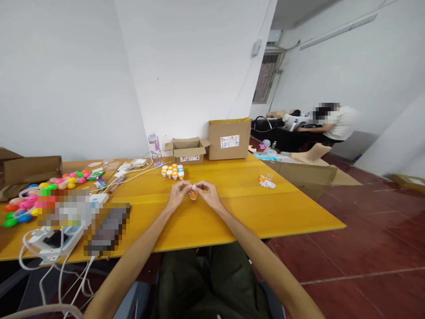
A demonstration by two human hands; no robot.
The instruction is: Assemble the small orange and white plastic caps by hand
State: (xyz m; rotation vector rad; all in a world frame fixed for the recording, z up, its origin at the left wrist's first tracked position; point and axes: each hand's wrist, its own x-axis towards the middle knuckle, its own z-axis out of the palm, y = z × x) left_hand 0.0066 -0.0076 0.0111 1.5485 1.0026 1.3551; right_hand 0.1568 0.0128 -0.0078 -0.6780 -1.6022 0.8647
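Both of your hands pinch one small orange plastic capsule with a pale cap, held just above the yellow wooden table near its middle. Your left hand closes on it from one side, your right hand from the other, fingertips meeting around the top; whether the cap is seated or loose is too small to tell.

Keep the pinch low on the orange body with one hand and on the cap with the other, so a twist or pull works across the seam and not against your own fingers. Stay over the table, since a slipped piece would likely roll.

Just beyond your hands stands a cluster of small orange-and-white capsules with a few teal caps, upright and close together. To the right lie a few loose orange and white capsule parts. Farther back are a clear plastic water bottle, a small open cardboard box and a larger closed cardboard box. Bright plastic egg shapes crowd the left end.
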